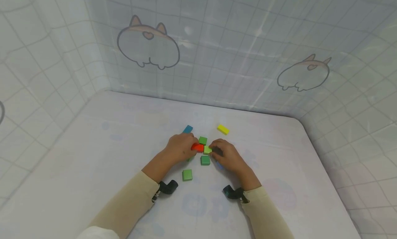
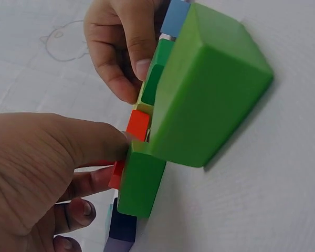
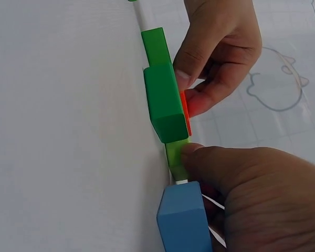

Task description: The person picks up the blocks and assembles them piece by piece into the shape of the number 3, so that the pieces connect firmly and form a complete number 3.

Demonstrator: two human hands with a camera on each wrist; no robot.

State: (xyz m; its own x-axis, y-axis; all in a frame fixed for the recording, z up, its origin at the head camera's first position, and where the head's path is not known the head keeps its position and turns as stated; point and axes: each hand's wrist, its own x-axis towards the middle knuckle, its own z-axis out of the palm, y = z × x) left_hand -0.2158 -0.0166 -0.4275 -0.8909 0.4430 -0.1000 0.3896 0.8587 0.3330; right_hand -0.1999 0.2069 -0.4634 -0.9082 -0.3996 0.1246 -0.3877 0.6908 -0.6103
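My left hand point(image 1: 181, 147) pinches a red block point(image 1: 198, 148) between thumb and fingers; much of that block lies behind other blocks in the wrist views. Against its right end is a light green block point(image 1: 207, 149), which my right hand point(image 1: 227, 157) grips with thumb and fingertips. Just beyond the pair lies a green block point(image 1: 203, 140), and on the near side sits a darker green block point(image 1: 205, 160). Another green block point(image 2: 142, 181) stands close by the left thumb, mostly covered by that hand in the head view.
Nearer my body is one more green block point(image 1: 187, 175). A blue block point(image 1: 187, 129) lies beyond the left hand, a yellow block point(image 1: 223, 129) farther back on the right. Beside the right hand is a lighter blue block point(image 3: 184, 218). Patterned curtain walls point(image 1: 217, 59) surround the white surface.
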